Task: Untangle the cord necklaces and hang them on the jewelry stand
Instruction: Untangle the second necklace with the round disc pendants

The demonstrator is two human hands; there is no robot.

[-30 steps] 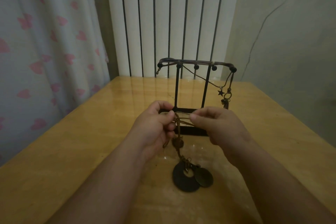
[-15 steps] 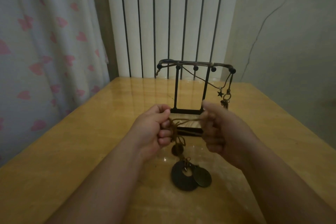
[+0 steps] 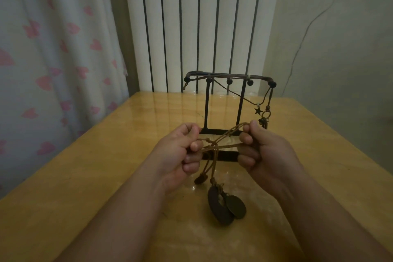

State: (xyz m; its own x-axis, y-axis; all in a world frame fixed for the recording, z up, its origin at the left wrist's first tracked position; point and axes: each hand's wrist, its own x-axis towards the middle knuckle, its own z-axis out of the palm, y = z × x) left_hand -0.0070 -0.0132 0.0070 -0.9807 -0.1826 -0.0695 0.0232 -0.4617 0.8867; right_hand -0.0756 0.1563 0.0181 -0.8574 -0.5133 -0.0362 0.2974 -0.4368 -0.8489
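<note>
Just in front of the jewelry stand [image 3: 229, 76], the cord necklaces [image 3: 219, 144] are stretched between the left hand [image 3: 180, 155] and the right hand [image 3: 261, 151], each grip closed on strands, apparently so the tangle is spread open.

Pretty dim and murky here, just soft flat light and a bit of grain. The glossy table [image 3: 95, 176] picks up pale streaky reflections at its far end, and the wide lens bows the curtain [image 3: 53, 49] on the left.

cord [image 3: 214, 145] ends hidden under L fingers [image 3: 196, 145], R fingers [image 3: 246, 140]; stand base [image 3: 221, 156] part-blocked.
</note>
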